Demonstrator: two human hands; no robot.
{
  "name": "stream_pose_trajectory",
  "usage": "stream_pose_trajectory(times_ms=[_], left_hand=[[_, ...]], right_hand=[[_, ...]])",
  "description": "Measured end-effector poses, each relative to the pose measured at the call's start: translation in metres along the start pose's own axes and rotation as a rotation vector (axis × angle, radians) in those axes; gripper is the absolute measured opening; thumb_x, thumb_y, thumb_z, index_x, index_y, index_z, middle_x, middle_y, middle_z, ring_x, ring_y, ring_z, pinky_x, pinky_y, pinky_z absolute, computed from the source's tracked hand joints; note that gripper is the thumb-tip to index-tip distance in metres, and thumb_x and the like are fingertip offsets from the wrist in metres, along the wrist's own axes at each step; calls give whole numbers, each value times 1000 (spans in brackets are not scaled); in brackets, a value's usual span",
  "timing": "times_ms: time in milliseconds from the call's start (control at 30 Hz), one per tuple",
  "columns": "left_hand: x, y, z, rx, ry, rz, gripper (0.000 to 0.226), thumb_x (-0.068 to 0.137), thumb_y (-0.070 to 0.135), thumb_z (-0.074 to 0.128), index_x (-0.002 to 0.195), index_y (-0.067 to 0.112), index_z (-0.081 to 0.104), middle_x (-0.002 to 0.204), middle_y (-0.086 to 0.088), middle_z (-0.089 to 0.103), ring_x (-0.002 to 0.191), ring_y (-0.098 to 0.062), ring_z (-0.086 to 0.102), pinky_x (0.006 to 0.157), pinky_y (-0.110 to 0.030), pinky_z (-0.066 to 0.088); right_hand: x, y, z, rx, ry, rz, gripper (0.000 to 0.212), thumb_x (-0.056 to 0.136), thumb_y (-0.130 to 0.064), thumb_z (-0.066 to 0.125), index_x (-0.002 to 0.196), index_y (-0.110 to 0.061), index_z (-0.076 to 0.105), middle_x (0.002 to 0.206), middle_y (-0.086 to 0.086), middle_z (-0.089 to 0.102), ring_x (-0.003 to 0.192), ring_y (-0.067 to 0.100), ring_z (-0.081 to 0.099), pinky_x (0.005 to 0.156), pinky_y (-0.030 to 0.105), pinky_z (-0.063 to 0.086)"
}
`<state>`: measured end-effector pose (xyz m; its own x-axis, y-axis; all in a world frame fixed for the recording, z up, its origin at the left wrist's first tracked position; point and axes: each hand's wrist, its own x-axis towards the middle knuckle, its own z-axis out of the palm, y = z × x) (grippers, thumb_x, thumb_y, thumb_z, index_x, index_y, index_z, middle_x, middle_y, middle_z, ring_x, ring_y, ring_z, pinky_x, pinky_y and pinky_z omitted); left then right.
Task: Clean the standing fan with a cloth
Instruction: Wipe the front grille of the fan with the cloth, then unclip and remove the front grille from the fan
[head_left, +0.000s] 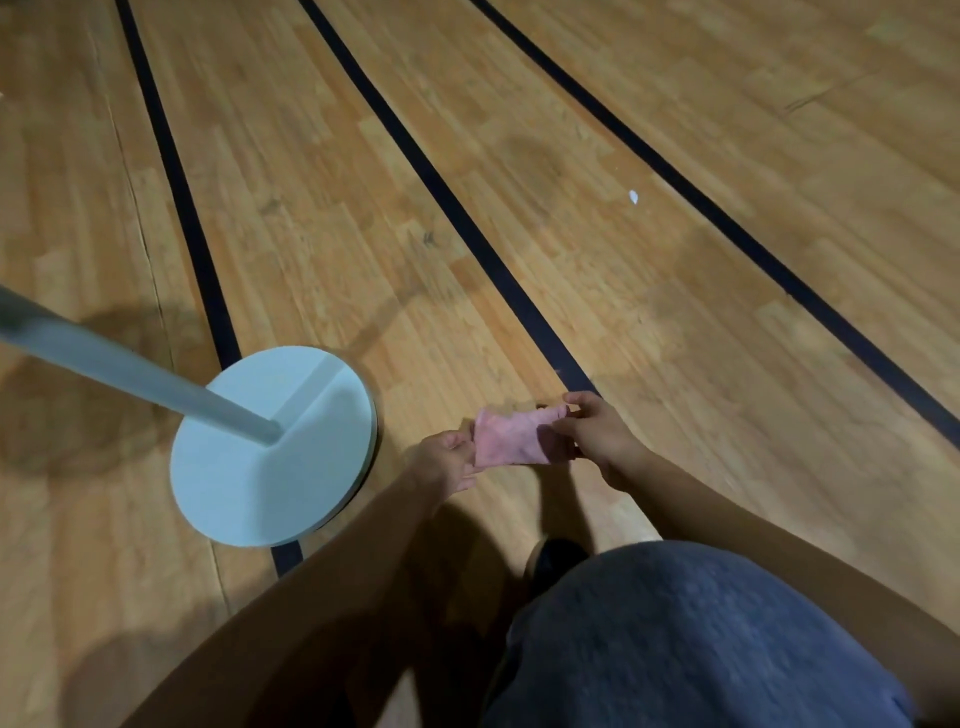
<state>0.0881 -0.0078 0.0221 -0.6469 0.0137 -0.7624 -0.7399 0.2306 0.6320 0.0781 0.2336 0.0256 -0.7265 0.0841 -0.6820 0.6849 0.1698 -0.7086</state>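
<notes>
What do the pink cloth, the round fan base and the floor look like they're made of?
Pink cloth: soft woven or microfibre fabric, going by its limp folds. Fan base: smooth matte white, probably plastic or painted metal; can't tell which. Floor: wood-look planks with a light sheen, crossed by black lines; real wood or laminate is unclear.

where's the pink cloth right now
In the head view, the pink cloth is stretched between the left hand and right hand, right of the fan base.
</notes>
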Motion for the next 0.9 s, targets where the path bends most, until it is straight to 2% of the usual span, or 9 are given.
stream_pose_trajectory(times_ms=[100, 167, 233, 300, 367, 500, 667, 767, 900], left_hand=[[-5, -1, -3, 38, -4, -50, 42, 112, 9, 54, 154, 3, 51, 151, -19, 60, 134, -34, 64, 106, -45, 56], [-12, 1, -9, 77, -8, -34, 44, 112, 12, 56, 155, 5, 51, 153, -18, 59, 136, -33, 62, 108, -47, 57], [-21, 3, -16, 102, -22, 11, 45, 112, 17, 57, 155, 6, 51, 153, -16, 58, 134, -31, 63, 109, -45, 57], [-29, 9, -25, 96, -35, 33, 44, 113, 20, 56, 155, 8, 52, 152, -14, 59, 133, -29, 63, 108, -43, 56], [-38, 18, -32, 86, -41, 47, 40, 113, 19, 55, 152, 9, 54, 150, -12, 61, 130, -27, 64, 108, -42, 56], [-61, 36, -47, 50, -20, 66, 29, 112, 13, 55, 141, 13, 60, 140, -9, 66, 123, -25, 66, 100, -37, 57], [-113, 59, -80, 49, 26, 188, 21, 112, 19, 53, 129, 18, 65, 128, -4, 71, 115, -19, 72, 94, -34, 59], [-154, 76, -106, 36, 74, 260, 15, 111, 22, 55, 120, 22, 68, 126, -5, 73, 111, -19, 74, 88, -32, 61], [-212, 103, -141, 27, 152, 377, 17, 110, 21, 59, 123, 18, 69, 124, -6, 75, 110, -19, 76, 92, -36, 61]], right_hand=[[-3, -2, -3, -38, 5, 52, 60, 99, -4, 65, 154, -14, 42, 108, -4, 65, 86, 12, 68, 48, 16, 52], [-8, -7, -5, -44, 2, 83, 60, 99, -5, 66, 153, -14, 43, 107, -7, 62, 88, 10, 63, 46, 16, 50], [-14, -15, -6, -51, -7, 89, 59, 95, -9, 72, 148, -16, 48, 107, -8, 59, 93, 11, 59, 58, 22, 52], [-20, -22, -6, -69, -11, 70, 59, 91, -13, 78, 143, -16, 52, 121, -1, 57, 110, 21, 56, 80, 31, 50], [-29, -33, -4, -76, -2, 55, 51, 92, -10, 76, 139, -15, 56, 131, 7, 53, 116, 26, 51, 91, 39, 49], [-46, -54, 0, -85, 22, 12, 26, 98, -7, 66, 125, -9, 64, 120, 13, 58, 89, 20, 54, 85, 42, 50], [-78, -96, 5, -118, -9, -69, 11, 101, -16, 65, 112, -16, 67, 131, 7, 62, 125, 27, 57, 87, 38, 54], [-99, -128, 14, -74, -48, -119, 14, 100, -16, 65, 114, -16, 67, 129, 6, 65, 117, 23, 62, 100, 45, 56], [-141, -179, 37, -10, -122, -220, 17, 103, -17, 59, 119, -14, 65, 127, 8, 67, 110, 22, 68, 103, 47, 56]])
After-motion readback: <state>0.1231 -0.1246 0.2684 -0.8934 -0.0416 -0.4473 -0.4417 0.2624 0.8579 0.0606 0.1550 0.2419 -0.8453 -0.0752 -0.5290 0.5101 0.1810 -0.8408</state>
